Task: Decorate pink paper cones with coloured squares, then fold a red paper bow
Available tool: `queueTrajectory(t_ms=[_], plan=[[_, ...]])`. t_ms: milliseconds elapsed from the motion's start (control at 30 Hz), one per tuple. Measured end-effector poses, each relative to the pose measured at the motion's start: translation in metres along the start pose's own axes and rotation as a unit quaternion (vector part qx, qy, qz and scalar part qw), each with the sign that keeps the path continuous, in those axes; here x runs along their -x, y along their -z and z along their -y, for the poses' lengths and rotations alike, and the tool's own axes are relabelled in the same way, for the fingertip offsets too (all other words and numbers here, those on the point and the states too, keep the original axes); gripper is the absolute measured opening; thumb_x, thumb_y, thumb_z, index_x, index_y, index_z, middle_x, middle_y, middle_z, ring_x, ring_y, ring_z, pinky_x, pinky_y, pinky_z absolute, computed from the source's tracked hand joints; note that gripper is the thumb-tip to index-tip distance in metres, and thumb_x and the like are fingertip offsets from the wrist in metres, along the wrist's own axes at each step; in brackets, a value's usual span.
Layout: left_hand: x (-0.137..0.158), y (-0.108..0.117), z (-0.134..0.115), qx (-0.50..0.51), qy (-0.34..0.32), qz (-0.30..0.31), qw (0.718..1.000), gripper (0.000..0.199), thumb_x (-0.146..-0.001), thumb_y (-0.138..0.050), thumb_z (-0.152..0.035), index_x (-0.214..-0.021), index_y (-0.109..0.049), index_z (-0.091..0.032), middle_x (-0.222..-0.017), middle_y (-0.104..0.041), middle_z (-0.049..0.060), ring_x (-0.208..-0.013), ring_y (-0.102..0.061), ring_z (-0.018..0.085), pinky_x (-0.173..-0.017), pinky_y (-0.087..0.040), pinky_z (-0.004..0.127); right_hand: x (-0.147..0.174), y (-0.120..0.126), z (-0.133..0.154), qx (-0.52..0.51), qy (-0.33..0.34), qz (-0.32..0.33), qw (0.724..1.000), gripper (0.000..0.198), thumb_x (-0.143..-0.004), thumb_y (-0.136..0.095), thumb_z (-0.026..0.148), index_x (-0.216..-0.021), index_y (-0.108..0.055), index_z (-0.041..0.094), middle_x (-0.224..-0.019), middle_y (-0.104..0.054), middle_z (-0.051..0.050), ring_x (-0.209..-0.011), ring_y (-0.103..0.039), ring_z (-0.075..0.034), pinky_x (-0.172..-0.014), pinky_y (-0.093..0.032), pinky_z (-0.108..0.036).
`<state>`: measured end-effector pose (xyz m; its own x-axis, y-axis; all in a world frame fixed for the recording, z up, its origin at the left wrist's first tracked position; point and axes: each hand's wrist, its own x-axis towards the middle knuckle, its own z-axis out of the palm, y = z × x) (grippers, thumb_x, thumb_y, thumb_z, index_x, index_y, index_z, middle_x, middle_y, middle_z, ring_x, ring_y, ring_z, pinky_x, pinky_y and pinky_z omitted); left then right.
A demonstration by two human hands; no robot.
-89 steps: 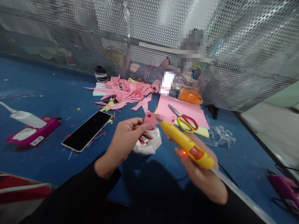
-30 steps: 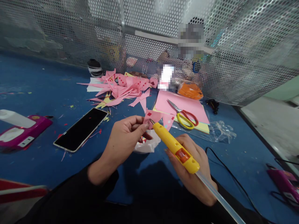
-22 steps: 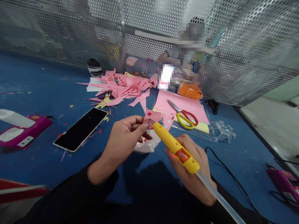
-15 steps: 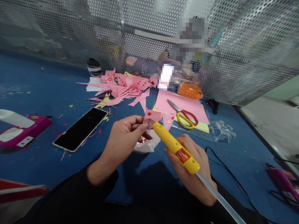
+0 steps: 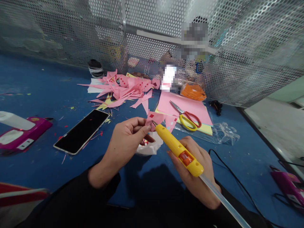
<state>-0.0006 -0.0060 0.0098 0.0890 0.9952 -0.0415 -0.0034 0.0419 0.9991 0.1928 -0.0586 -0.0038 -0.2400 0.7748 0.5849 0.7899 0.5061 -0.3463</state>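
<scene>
Between thumb and fingers, my left hand (image 5: pixel 127 139) pinches a pink paper piece (image 5: pixel 155 117) cut into pointed flags, with red and pale diamond shapes on it. My right hand (image 5: pixel 196 171) is wrapped round a yellow hot glue gun (image 5: pixel 177 147). A long clear glue stick (image 5: pixel 220 198) sticks out of its back end. The gun's metal tip is at the paper, close to my left fingertips; whether it touches cannot be made out. Under the left fingers sits a white bag (image 5: pixel 153 147) with small red bits inside, partly hidden.
Beyond the hands lie pink paper scraps (image 5: pixel 128 88), scissors (image 5: pixel 187 118) on stacked pink and yellow sheets (image 5: pixel 190 104), and an orange packet (image 5: pixel 193 91). A phone (image 5: pixel 82 131) and a purple device (image 5: pixel 30 131) are left; a black cable (image 5: pixel 235 179) runs right. Perforated metal panels (image 5: pixel 152 41) stand behind.
</scene>
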Motion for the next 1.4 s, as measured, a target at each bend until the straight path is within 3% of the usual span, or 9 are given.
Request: queueTrajectory(t_ms=[233,667,1400], plan=[[0.0006,-0.0001,-0.0001,-0.024,-0.001,-0.008,1.0,0.023,-0.083,-0.072,-0.042,-0.09,-0.073,-0.02,-0.083,-0.078,0.005,-0.062,-0.071,0.016,-0.051,-0.052,0.022,-0.0014,0.0002,0.0005,-0.008,0.002,-0.001,1.0,0.014,-0.097,-0.055,0.027,-0.084,-0.054,0.021,-0.069,-0.054,0.003,-0.055,-0.051,-0.011,-0.051,-0.038,-0.025],[0.0007,-0.0005,-0.002,-0.009,-0.004,-0.01,1.0,0.017,-0.084,-0.074,-0.036,-0.088,-0.073,-0.019,-0.081,-0.078,0.003,-0.062,-0.071,0.014,-0.051,-0.051,0.019,-0.001,0.0,0.0003,0.006,-0.001,0.002,1.0,0.015,-0.096,-0.056,0.027,-0.082,-0.053,0.021,-0.067,-0.052,0.004,-0.052,-0.048,-0.011,-0.049,-0.036,-0.025],[0.0005,-0.0006,-0.0015,-0.006,0.003,-0.007,1.0,0.027,-0.084,-0.074,-0.044,-0.09,-0.074,-0.018,-0.08,-0.078,0.004,-0.063,-0.072,0.015,-0.051,-0.05,0.02,-0.0018,0.0023,-0.0003,0.018,0.0,-0.024,1.0,0.01,-0.095,-0.057,0.027,-0.087,-0.054,0.022,-0.072,-0.058,0.002,-0.058,-0.055,-0.013,-0.053,-0.04,-0.026]])
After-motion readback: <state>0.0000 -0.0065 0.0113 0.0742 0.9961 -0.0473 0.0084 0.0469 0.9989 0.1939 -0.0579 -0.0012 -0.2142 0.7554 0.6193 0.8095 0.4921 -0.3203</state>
